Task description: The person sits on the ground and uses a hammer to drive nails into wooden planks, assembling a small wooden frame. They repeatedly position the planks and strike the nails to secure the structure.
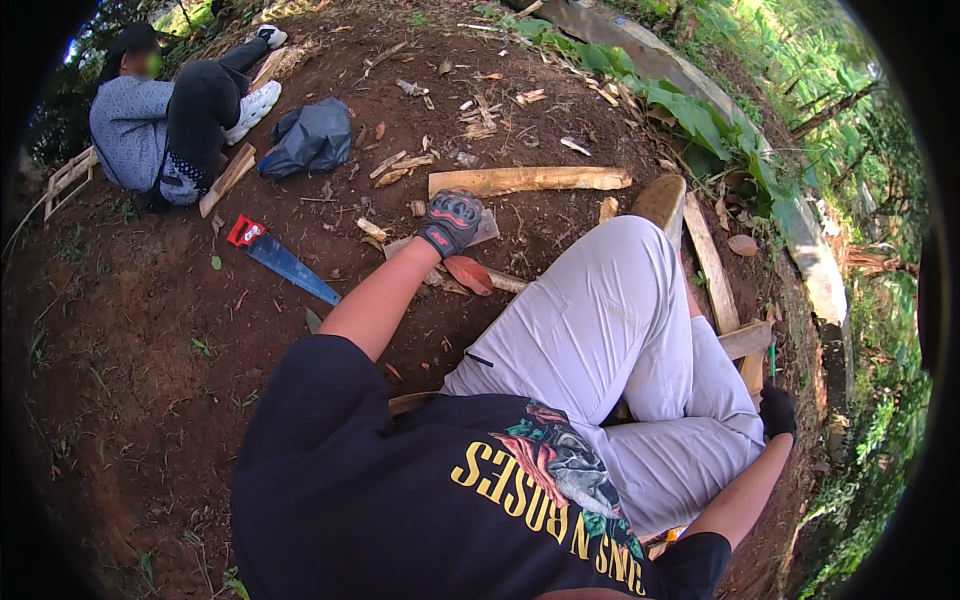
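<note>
My left hand (pixel 453 222), in a black and grey glove, reaches forward to the ground with knuckles up and fingers curled over a short flat board (pixel 487 226). A dry reddish leaf (pixel 468 275) lies just below that wrist. Beyond it rests a longer split piece of wood (pixel 530 181). My right hand (pixel 778 412), in a dark glove, is low beside my bent right knee. Its fingers are hidden, and whether it holds anything cannot be seen. A short wooden block (pixel 746 340) and a thin green strip (pixel 772 362) are just above this hand.
A handsaw (pixel 292 264) with a red handle lies on the soil to the left. Another person (pixel 150 120) sits at the far left, near a dark plastic bag (pixel 308 138) and a plank (pixel 228 180). Wood chips scatter ahead; a long board (pixel 710 262) lies beyond my legs.
</note>
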A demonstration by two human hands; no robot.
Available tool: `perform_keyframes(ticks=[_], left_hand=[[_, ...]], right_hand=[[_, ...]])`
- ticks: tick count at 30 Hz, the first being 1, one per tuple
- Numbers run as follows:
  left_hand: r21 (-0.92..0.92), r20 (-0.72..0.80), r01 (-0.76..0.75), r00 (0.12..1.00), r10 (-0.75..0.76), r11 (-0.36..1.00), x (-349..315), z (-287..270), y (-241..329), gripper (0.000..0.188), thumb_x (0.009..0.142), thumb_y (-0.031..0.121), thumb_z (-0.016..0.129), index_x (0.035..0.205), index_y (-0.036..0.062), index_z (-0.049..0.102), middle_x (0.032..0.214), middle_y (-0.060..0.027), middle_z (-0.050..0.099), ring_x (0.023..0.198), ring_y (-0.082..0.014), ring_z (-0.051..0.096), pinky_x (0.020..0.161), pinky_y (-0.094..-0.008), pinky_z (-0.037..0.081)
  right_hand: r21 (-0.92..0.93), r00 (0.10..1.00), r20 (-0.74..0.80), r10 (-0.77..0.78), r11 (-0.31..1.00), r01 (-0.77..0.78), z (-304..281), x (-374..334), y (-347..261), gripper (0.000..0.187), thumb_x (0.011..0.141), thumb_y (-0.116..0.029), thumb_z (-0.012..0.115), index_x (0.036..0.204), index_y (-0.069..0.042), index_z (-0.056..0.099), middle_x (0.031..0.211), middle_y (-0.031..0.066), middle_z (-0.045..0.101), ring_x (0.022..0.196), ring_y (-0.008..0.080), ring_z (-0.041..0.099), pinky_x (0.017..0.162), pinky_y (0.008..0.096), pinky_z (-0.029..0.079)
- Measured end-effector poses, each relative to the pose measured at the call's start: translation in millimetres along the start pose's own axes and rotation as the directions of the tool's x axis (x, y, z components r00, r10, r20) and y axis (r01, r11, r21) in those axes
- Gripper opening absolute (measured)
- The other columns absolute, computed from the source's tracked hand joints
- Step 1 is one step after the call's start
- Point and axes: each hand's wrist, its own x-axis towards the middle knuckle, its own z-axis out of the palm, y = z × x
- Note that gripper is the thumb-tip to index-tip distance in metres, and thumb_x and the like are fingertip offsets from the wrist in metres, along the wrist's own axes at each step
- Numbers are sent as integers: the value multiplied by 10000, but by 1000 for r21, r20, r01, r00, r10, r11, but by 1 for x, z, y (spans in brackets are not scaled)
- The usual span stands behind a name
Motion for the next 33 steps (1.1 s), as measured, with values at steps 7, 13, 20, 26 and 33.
perform_keyframes(ticks=[7, 13, 20, 26, 33], left_hand=[[-354, -17, 291, 948, -317, 889, -21, 25, -6, 261, 951, 329, 656, 1018, 98, 756, 1029, -170, 748, 965, -394, 712, 879, -512, 559], [-643, -144, 266, 879, -455, 718, -37, 43, 4, 269, 964, 321, 676, 1039, 76, 756, 1099, -158, 749, 1043, -378, 708, 928, -481, 558], [-758, -80, 310, 829, -553, 574, -39, 56, 8, 250, 929, 282, 740, 1070, 80, 780, 1140, -129, 767, 1060, -331, 727, 937, -416, 567], [-806, -17, 325, 822, -569, 495, -37, 45, 8, 254, 932, 270, 728, 1087, 77, 782, 1105, -123, 773, 1021, -325, 739, 915, -421, 572], [-773, -80, 299, 828, -554, 559, -44, 63, 0, 245, 917, 273, 711, 1073, 102, 789, 1113, -122, 769, 1016, -354, 731, 895, -460, 574]], right_hand=[[666, 562, 470, 681, 145, -732, -53, 38, -67, 258, 1013, -325, 666, 890, -98, 661, 602, -47, 506, 476, 90, 450, 446, 330, 353], [877, 692, 59, 719, 293, -380, -172, 103, -286, 261, 1063, -327, 604, 1015, -77, 664, 639, -41, 498, 450, 67, 414, 422, 271, 327], [815, 993, 56, 106, 570, -107, -197, 180, -569, 290, 1096, -264, 529, 1131, 7, 629, 729, 136, 611, 609, 295, 626, 558, 460, 473], [622, 992, -52, -119, 773, 125, -98, 233, -653, 316, 1086, -281, 503, 1045, 2, 639, 867, 273, 682, 816, 484, 670, 702, 576, 504], [506, 999, -25, -37, 861, 44, -85, 234, -673, 270, 1083, -265, 511, 1019, -25, 618, 819, 259, 683, 737, 470, 673, 645, 587, 510]])
